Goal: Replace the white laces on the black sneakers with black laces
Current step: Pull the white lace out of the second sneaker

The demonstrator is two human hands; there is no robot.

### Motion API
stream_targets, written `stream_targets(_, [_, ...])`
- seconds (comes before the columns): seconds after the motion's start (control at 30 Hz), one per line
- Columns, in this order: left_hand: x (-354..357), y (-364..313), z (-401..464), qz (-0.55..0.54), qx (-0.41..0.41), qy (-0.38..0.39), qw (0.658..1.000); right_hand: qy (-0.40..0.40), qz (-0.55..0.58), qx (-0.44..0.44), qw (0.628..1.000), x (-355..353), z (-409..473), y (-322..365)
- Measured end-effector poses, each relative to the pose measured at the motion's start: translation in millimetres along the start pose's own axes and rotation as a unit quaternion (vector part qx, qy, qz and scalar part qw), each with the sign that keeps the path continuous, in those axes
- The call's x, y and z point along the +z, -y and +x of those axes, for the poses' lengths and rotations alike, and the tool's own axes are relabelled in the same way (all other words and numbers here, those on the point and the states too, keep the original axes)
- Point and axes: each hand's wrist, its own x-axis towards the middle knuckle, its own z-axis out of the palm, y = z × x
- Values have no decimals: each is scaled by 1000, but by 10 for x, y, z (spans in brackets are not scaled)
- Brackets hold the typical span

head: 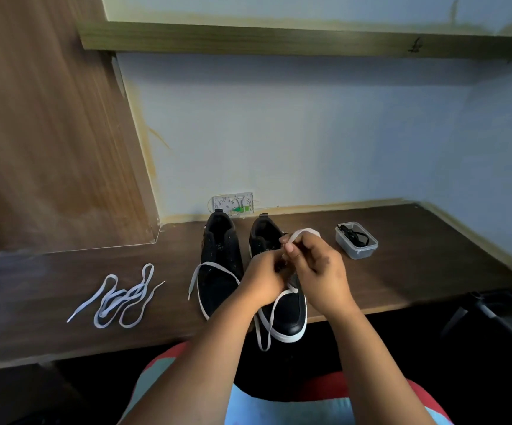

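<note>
Two black sneakers with white soles stand side by side on the dark wooden desk point(402, 271), toes toward me. The left sneaker point(218, 265) has no lace in it. Over the right sneaker point(291, 314) both my hands work on its white lace point(267, 326), whose loose lengths trail across both shoes. My right hand point(316, 268) pinches a loop of that lace above the eyelets. My left hand point(264, 280) has curled fingers at the lace over the shoe's tongue. A second white lace point(123, 299) lies loose on the desk at the left.
A small clear plastic box point(356, 240) holding black laces stands to the right of the shoes. A white wall socket point(232, 204) sits behind them. A wooden panel rises at the left and a shelf runs overhead. The desk's front edge is close to my lap.
</note>
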Motion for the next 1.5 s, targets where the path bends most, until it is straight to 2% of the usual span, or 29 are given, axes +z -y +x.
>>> stream_targets(0.07, [1, -28, 21, -82, -3, -83, 993, -1, -45, 40, 998, -8, -17, -82])
stream_targets(0.13, [-67, -91, 38, -211, 5, -138, 968, 54, -78, 123, 988, -27, -35, -254])
stream_targets(0.23, [-209, -245, 39, -363, 54, -128, 921, 164, -126, 179, 962, 9, -100, -468])
stream_targets(0.3, [-274, -335, 37, -433, 71, -120, 891, 159, -146, 170, 962, 81, -131, -497])
stream_targets(0.37, [-332, -365, 41, -476, 64, -133, 867, 98, -134, 151, 974, 123, -138, -450])
stream_targets(0.4, [-346, -332, 51, -451, 58, -139, 880, 55, -120, 133, 982, 119, -125, -405])
stream_targets(0.47, [-334, -184, 60, -276, 45, -126, 952, -6, -75, 82, 994, 56, -49, -263])
stream_targets(0.5, [-309, -116, 42, -184, 32, -84, 979, -7, -46, 69, 997, 21, -3, -207])
stream_targets(0.53, [-281, -60, 25, -120, 17, -40, 992, 9, -24, 64, 998, -10, 37, -173])
stream_targets(0.63, [-225, -61, 8, -102, 19, 25, 994, 49, 27, 73, 996, -59, 82, -188])
stream_targets(0.77, [-186, 6, 42, 16, -2, 67, 998, 28, 113, 100, 988, -40, 52, -253])
stream_targets(0.83, [-205, 15, 24, -48, -31, 49, 997, 11, 94, 116, 989, -10, 40, -295])
stream_targets(0.87, [-243, -21, 19, -154, -46, 14, 987, 15, 78, 139, 987, 2, 30, -310])
stream_targets(0.9, [-300, -75, 41, -307, -63, -24, 949, 41, 59, 168, 983, 25, 7, -350])
stream_targets(0.93, [-384, -170, 53, -455, -66, -45, 887, 90, 31, 194, 976, 48, -20, -366])
stream_targets(0.97, [-481, -250, 58, -555, -51, -54, 829, 150, -14, 209, 966, 82, -54, -403])
stream_targets(1.0, [-568, -301, 62, -604, -30, -55, 795, 207, -58, 212, 953, 117, -89, -414])
stream_targets(1.03, [-632, -325, 64, -625, -17, -53, 779, 244, -78, 208, 944, 167, -129, -426])
stream_targets(1.1, [-673, -291, 54, -623, -10, -48, 781, 271, -63, 211, 937, 275, -190, -395])
stream_targets(1.17, [-688, -229, 51, -625, -33, -75, 776, 286, -51, 205, 935, 396, -235, -404])
stream_targets(1.23, [-731, -216, 41, -665, -48, -109, 737, 290, -107, 190, 932, 500, -271, -453])
stream_targets(1.27, [-773, -217, 40, -698, -51, -121, 704, 293, -152, 169, 929, 550, -284, -460])
stream_targets(1.3, [-825, -224, 43, -704, -58, -141, 694, 297, -200, 145, 922, 602, -299, -480])
stream_targets(1.33, [-886, -210, 45, -680, -65, -167, 711, 289, -234, 123, 920, 648, -315, -468])
stream_targets(1.37, [-933, -158, 47, -602, -77, -200, 769, 258, -241, 120, 928, 690, -323, -480])
stream_targets(1.4, [-957, -62, 47, -456, -85, -230, 856, 210, -223, 131, 943, 704, -322, -458])
stream_targets(1.43, [-968, 56, 53, -261, -82, -239, 932, 150, -191, 159, 957, 706, -306, -471])
stream_targets(1.47, [-961, 178, 63, -73, -76, -220, 970, 87, -156, 197, 964, 690, -277, -469])
stream_targets(1.5, [-942, 300, 66, 58, -83, -172, 980, 34, -111, 237, 964, 668, -235, -474])
